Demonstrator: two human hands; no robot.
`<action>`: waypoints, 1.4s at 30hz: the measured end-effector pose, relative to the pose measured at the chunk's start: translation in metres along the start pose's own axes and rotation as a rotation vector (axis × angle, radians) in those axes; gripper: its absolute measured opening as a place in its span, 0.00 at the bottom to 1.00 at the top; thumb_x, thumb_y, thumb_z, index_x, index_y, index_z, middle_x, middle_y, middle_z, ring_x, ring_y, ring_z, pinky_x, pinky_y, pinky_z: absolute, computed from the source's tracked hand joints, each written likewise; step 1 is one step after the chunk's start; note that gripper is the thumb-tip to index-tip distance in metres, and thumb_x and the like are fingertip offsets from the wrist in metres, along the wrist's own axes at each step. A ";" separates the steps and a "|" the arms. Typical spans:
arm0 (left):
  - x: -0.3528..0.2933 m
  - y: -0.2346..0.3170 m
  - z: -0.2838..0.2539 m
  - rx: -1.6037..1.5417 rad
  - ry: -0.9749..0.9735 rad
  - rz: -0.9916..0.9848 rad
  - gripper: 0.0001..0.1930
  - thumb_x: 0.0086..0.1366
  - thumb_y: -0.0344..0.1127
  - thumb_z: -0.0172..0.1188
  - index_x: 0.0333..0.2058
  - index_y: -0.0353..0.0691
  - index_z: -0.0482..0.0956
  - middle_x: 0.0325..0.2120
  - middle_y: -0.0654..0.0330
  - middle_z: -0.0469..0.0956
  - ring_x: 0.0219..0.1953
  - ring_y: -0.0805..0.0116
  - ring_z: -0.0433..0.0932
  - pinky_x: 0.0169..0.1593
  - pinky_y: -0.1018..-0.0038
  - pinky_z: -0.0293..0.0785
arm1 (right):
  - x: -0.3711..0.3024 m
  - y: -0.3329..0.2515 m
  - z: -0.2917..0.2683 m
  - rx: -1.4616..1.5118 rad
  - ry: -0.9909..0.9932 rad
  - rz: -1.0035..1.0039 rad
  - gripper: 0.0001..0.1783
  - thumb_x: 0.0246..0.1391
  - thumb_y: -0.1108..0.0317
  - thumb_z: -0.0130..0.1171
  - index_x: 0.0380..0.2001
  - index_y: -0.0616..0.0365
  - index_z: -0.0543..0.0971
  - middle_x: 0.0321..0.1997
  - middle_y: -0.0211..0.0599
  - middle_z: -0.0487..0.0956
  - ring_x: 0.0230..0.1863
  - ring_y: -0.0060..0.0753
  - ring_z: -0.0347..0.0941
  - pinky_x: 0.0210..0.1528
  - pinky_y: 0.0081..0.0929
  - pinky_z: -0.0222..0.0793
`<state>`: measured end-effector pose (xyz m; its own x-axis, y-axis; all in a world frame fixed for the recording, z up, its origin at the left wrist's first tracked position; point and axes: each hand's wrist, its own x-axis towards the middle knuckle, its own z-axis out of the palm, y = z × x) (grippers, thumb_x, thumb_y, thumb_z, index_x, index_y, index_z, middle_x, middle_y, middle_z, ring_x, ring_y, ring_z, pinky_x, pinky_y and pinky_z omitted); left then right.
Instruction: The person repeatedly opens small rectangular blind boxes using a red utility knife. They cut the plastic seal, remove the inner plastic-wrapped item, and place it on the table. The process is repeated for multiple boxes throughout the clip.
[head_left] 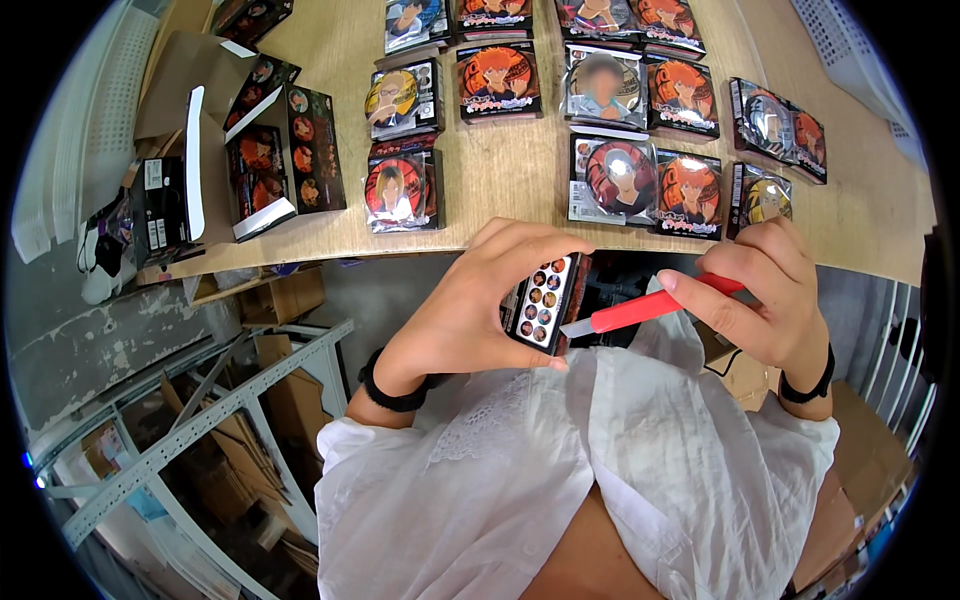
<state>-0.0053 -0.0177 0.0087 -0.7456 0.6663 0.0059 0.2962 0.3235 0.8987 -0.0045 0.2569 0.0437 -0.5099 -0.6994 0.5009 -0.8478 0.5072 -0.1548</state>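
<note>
The left hand [455,300] grips a small black box [541,302] just in front of the table's near edge, above the person's lap; the side of the box with rows of little round pictures faces up. The right hand [765,300] is closed around a red utility knife [640,311], its bare blade [577,328] pointing left at the edge of the box; whether the blade touches it, I cannot tell.

On the table [500,170], more small boxes lie in rows. Some, such as the leftmost box nearest the person [402,190], carry a round badge in a clear wrapper, while others, such as the box [497,80] farther back, show an orange-haired figure. One wrapped badge [765,200] lies right beside the right hand's knuckles. On the left, a larger dark carton [315,150] stands with its flaps open. Black bands [398,398] circle both wrists, and a metal rack [215,420] stands lower left, with flattened cardboard [245,440] within it.
</note>
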 end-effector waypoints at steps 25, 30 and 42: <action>-0.001 0.000 -0.001 0.016 -0.009 -0.003 0.43 0.32 0.47 0.77 0.51 0.40 0.72 0.47 0.55 0.73 0.49 0.56 0.69 0.54 0.65 0.63 | 0.000 0.000 0.000 -0.004 -0.001 0.031 0.18 0.32 0.65 0.64 0.35 0.45 0.83 0.25 0.23 0.70 0.26 0.26 0.62 0.25 0.24 0.53; -0.001 -0.001 0.000 -0.009 -0.006 0.006 0.43 0.32 0.42 0.76 0.52 0.43 0.71 0.46 0.56 0.72 0.50 0.52 0.68 0.54 0.63 0.62 | 0.000 0.001 0.003 -0.004 0.014 0.021 0.18 0.32 0.65 0.64 0.34 0.46 0.83 0.25 0.23 0.70 0.25 0.26 0.62 0.24 0.23 0.53; -0.005 -0.003 0.002 -0.060 -0.020 -0.022 0.43 0.32 0.47 0.79 0.48 0.38 0.70 0.48 0.51 0.72 0.50 0.56 0.73 0.52 0.68 0.68 | -0.002 0.000 0.001 0.026 -0.030 0.014 0.20 0.30 0.66 0.63 0.34 0.46 0.83 0.25 0.24 0.69 0.26 0.26 0.63 0.25 0.23 0.54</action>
<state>-0.0007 -0.0205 0.0054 -0.7393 0.6730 -0.0220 0.2433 0.2974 0.9232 -0.0038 0.2582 0.0418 -0.5257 -0.7075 0.4724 -0.8438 0.5040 -0.1842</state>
